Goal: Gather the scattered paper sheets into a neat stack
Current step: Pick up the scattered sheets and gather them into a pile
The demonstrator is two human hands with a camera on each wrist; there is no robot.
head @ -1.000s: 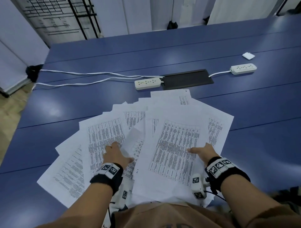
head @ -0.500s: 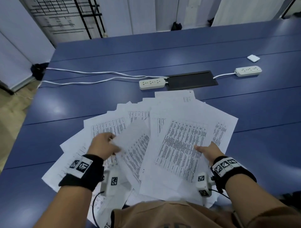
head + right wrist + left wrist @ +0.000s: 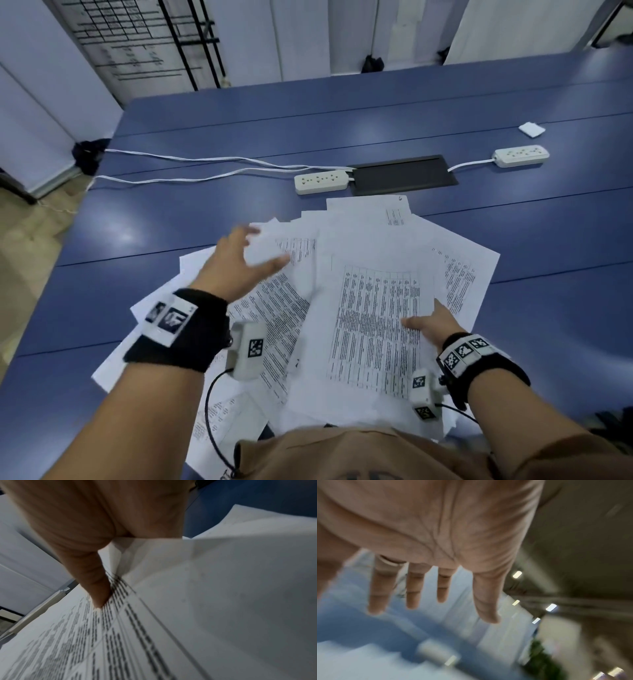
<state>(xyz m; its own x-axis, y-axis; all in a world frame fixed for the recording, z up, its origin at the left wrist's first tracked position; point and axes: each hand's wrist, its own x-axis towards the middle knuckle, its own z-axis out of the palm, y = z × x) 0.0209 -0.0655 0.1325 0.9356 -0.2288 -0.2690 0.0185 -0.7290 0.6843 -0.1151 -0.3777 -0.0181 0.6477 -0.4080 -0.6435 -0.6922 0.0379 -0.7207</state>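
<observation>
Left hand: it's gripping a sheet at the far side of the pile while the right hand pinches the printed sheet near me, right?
Not quite. The left hand grips nothing: the left wrist view shows its fingers straight and spread. The right hand does pinch the printed sheet.

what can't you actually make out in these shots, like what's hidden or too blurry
- Printed text on the top sheet: too small in the head view, smeared in the right wrist view.
- Right hand fingers: under the paper in both views; only the thumb shows.
- Left hand: motion-blurred in the head view; the left wrist view shows spread fingers, background smeared.
- Sheet count: overlaps hide it.
- Near edge of the pile: cut off by the person's brown shirt.
</observation>
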